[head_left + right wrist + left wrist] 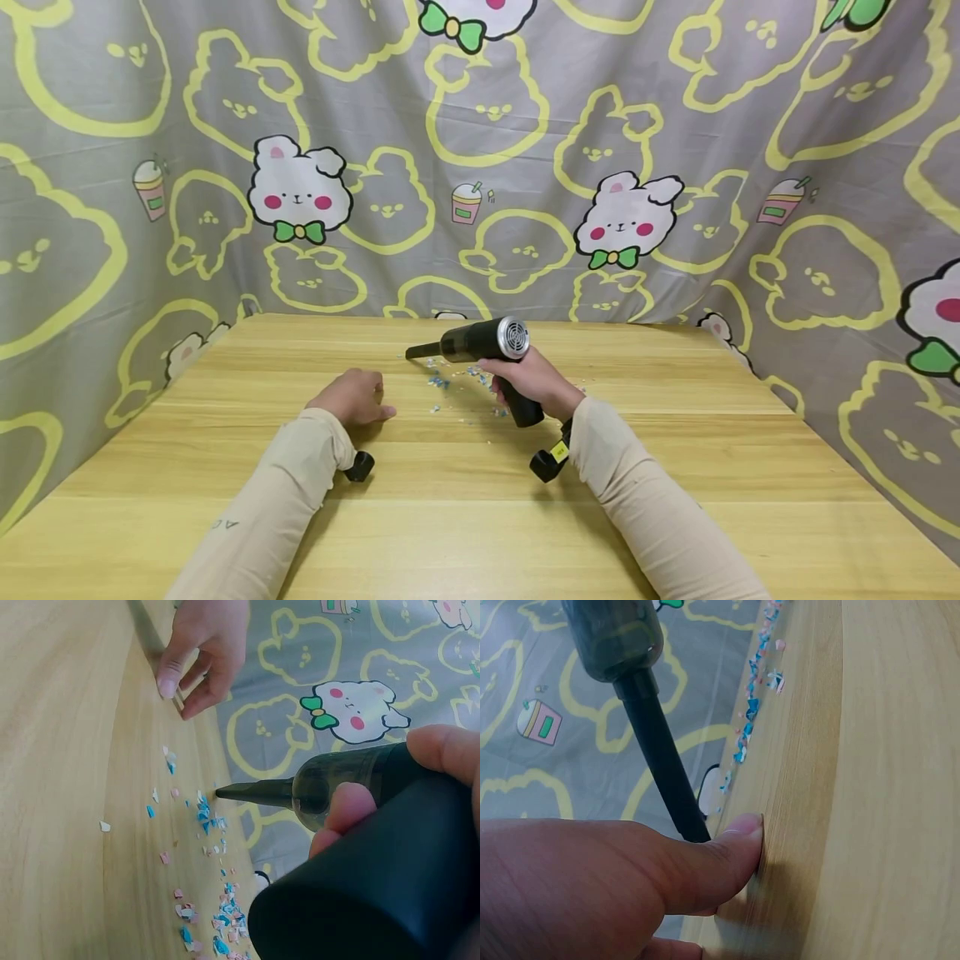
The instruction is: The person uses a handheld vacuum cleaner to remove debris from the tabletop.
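My right hand [536, 383] grips the handle of a black handheld vacuum [472, 340], which has a silver vented end and a narrow nozzle [255, 792]. The nozzle slants down to the left, its tip close over the table. Small blue, pink and white paper scraps [204, 814] lie scattered under and beside the vacuum. To the left of them, my left hand [352, 397] rests on the wooden table with fingers loosely bent and nothing in them. In the left wrist view, its thumb [739, 847] overlaps the nozzle tip.
The wooden table [450, 533] runs back to a grey patterned curtain [405, 108] that also hangs along both sides. A black wrist camera [360, 467] sits under the left sleeve, another wrist camera [546, 465] under the right.
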Motion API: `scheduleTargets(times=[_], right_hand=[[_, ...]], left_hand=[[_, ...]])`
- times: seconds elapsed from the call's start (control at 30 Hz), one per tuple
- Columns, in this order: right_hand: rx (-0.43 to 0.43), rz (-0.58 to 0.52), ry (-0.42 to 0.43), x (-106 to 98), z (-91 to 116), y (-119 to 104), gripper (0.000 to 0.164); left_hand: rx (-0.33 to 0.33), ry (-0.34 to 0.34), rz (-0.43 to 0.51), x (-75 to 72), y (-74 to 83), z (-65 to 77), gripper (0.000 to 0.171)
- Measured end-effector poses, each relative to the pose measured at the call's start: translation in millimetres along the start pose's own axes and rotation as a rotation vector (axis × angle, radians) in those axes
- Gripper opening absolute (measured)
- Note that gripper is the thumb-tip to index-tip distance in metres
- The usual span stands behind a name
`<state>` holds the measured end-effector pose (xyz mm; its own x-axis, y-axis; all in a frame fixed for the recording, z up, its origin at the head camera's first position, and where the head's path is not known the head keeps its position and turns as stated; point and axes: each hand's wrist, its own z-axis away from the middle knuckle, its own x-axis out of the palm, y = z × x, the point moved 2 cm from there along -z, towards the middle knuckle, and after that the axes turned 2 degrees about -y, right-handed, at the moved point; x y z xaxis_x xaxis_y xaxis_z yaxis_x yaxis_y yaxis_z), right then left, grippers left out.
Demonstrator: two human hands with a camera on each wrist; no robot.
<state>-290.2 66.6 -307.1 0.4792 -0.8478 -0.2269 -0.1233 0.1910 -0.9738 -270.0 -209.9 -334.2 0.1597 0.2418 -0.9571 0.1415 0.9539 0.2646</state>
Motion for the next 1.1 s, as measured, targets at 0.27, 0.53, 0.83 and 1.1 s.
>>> scheduleTargets(times=[0.27, 0.53, 0.83, 1.1], right_hand=[[-0.006, -0.031, -0.014, 3, -2, 3, 0.037], [-0.044, -0.028, 0.014, 2, -2, 0, 0.036], [-0.056, -0.019, 0.093, -23, 6, -16, 0.037], [0.028, -0.003, 0.088, -32, 9, -13, 0.038]], left_hand=[[-0.005, -0.002, 0.001, -1.0, -0.2, 0.5, 0.047], [-0.016, -0.01, 0.017, 0.6, 0.8, 1.2, 0.047], [-0.019, -0.012, 0.008, 0.3, 1.8, 1.5, 0.048], [-0.006, -0.01, -0.007, -1.2, 3.4, 2.3, 0.048]])
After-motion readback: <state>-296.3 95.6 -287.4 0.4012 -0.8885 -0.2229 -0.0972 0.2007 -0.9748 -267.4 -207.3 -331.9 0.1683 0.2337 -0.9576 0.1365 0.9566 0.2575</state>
